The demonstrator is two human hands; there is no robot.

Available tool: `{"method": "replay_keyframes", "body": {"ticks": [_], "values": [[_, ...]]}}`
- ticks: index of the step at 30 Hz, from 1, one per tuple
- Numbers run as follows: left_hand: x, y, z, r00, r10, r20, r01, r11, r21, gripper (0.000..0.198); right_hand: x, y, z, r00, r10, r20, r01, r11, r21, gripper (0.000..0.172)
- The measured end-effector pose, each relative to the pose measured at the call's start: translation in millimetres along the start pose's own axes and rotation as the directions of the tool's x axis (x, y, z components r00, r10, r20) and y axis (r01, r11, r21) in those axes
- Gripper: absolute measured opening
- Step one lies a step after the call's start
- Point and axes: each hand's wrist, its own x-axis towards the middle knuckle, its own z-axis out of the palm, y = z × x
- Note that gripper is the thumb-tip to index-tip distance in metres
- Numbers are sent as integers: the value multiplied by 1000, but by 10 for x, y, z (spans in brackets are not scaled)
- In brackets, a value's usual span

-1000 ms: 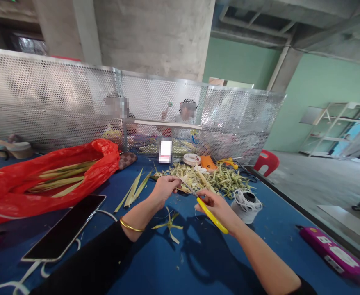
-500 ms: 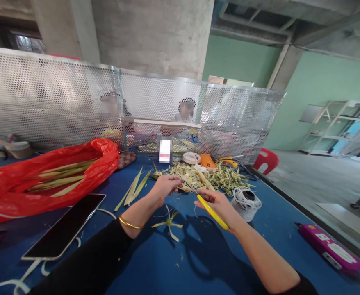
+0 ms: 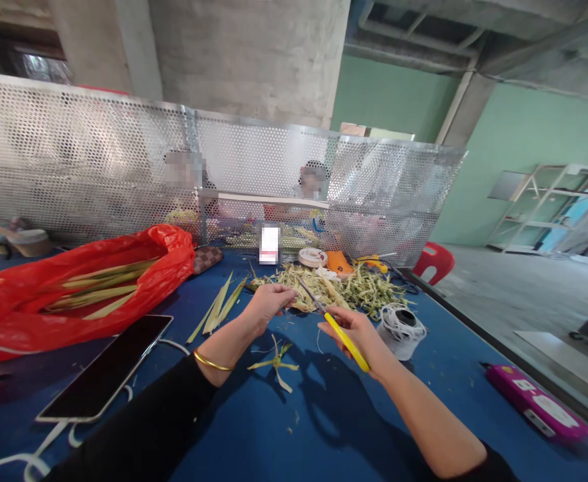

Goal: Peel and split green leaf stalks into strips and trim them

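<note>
My right hand [image 3: 353, 333] is closed round the yellow handle of a pair of scissors [image 3: 347, 341], whose metal blades point up and left toward my other hand. My left hand [image 3: 272, 301] has its fingertips pinched together; what they hold is too small to name. Behind both hands lies a heap of pale green leaf scraps [image 3: 344, 288]. Below them, flat on the blue table [image 3: 254, 435], rests a star-shaped piece of leaf strips [image 3: 276, 365] with a thin thread by it.
A red plastic bag [image 3: 17, 301] with long leaves and a tablet [image 3: 108, 368] with white cables lie left. Leaf strips [image 3: 216, 308] sit left of the heap. A spool of white cord [image 3: 402, 331] and a purple pack [image 3: 538, 402] are right. A perforated metal screen [image 3: 264, 157] stands behind.
The scissor blades have drawn slightly away from my left fingertips and point more steeply up. My left hand stays almost in place. A person behind the screen has shifted right.
</note>
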Motion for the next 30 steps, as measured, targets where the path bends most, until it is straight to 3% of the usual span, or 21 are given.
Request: {"method": "replay_keyframes", "body": {"ticks": [4, 7, 11, 22, 26, 30], "values": [[39, 30, -64, 988, 110, -104, -110, 994, 5, 16, 15, -13, -2, 997, 55, -57, -48, 992, 115, 42], [45, 97, -96, 975, 146, -169, -154, 987, -38, 19, 11, -22, -6, 997, 76, -33, -70, 984, 161, 35], [29, 166, -100, 969, 140, -204, -173, 973, -152, 25, -15, -43, 14, 996, 79, 29, -84, 970, 230, 38], [95, 142, -200, 935, -52, -352, -82, 931, -356, 18, -86, -57, 18, 988, -79, 131, 12, 894, 447, 48], [111, 139, -214, 910, -109, -400, -72, 909, -410, 14, -112, -55, 11, 982, -112, 149, 38, 904, 427, 48], [133, 113, -204, 896, -154, -416, -69, 878, -474, 10, -141, -75, -34, 966, -93, 241, -13, 914, 405, 49]]}}
